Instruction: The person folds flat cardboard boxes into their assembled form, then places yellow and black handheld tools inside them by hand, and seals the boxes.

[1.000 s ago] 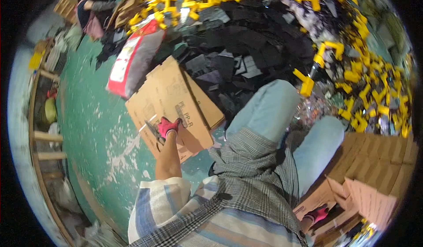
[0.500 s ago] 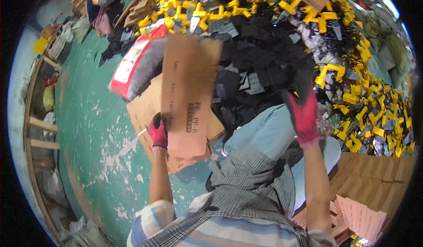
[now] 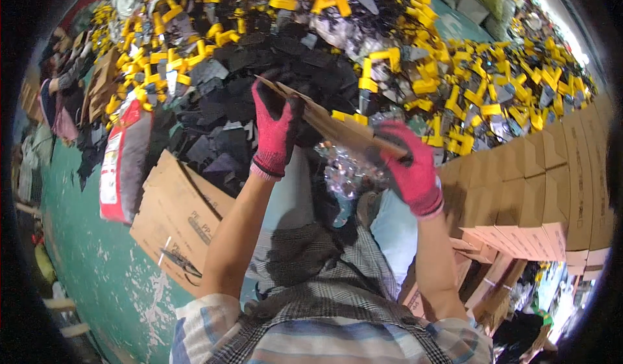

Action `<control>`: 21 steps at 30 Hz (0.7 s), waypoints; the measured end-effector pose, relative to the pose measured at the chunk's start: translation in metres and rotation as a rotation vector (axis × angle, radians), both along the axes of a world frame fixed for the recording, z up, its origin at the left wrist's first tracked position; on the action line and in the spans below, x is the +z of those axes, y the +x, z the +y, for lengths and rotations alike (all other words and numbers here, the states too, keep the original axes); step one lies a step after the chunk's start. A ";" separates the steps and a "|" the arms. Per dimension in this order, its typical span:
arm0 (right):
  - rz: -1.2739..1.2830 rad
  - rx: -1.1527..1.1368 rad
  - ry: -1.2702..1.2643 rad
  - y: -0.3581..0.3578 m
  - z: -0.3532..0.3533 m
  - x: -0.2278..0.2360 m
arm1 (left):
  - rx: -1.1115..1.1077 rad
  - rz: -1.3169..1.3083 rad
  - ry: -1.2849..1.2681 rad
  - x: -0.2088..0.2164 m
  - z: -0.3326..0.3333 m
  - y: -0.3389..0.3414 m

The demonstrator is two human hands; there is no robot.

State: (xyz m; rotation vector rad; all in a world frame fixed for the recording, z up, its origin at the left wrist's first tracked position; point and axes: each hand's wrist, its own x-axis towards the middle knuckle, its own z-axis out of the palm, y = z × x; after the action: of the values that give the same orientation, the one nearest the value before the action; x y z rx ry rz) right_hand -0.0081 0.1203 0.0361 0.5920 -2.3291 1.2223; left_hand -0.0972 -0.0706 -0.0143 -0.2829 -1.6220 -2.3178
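Note:
A flat brown cardboard carton [image 3: 334,125] is held up in front of my knees, tilted and seen nearly edge-on. Its left end is in the grip of my left hand [image 3: 274,133], which wears a red glove with dark palm and fingers. On the other end is my right hand [image 3: 418,175], gloved alike, with its fingers closed about the edge. Beyond the carton lie many dark flat pieces [image 3: 279,55] in a heap. Below and left of my left hand, more flattened cardboard [image 3: 172,211] rests on the floor, with a thin dark bundle [image 3: 182,263] on top.
Yellow angled parts with grey pieces [image 3: 500,107] spread widely across the far and right side. Rows of cardboard cartons [image 3: 519,175] stand close at my right. A red and white sack [image 3: 117,166] stands on the green floor [image 3: 84,234] at left. Another person [image 3: 61,98] is far left.
The carton has moved from the flattened pile at the left to before my knees and turned edge-on. My right hand, formerly apart from it, now grips it. The view has swung right.

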 end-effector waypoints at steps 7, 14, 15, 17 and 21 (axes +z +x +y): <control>-0.139 -0.289 -0.183 0.036 0.045 -0.084 | -0.295 -0.224 -0.228 -0.008 0.026 0.045; -0.392 -0.349 -0.580 0.003 0.032 -0.076 | -0.483 -0.278 -0.119 -0.014 0.032 0.063; -0.398 -0.348 -0.583 0.005 0.028 -0.077 | -0.481 -0.285 -0.122 -0.019 0.030 0.065; -0.288 -0.482 -0.147 0.010 0.020 -0.080 | -0.326 -0.098 -0.303 -0.028 0.026 0.065; -0.484 -0.004 -0.609 0.020 0.019 -0.068 | -0.229 0.183 -0.538 -0.032 0.031 0.064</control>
State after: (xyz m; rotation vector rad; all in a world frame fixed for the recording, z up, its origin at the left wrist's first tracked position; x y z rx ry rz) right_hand 0.0120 0.1396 -0.0318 0.0792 -2.1087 2.1346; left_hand -0.0336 -0.0395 -0.0461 -0.8079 -2.1797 -1.8798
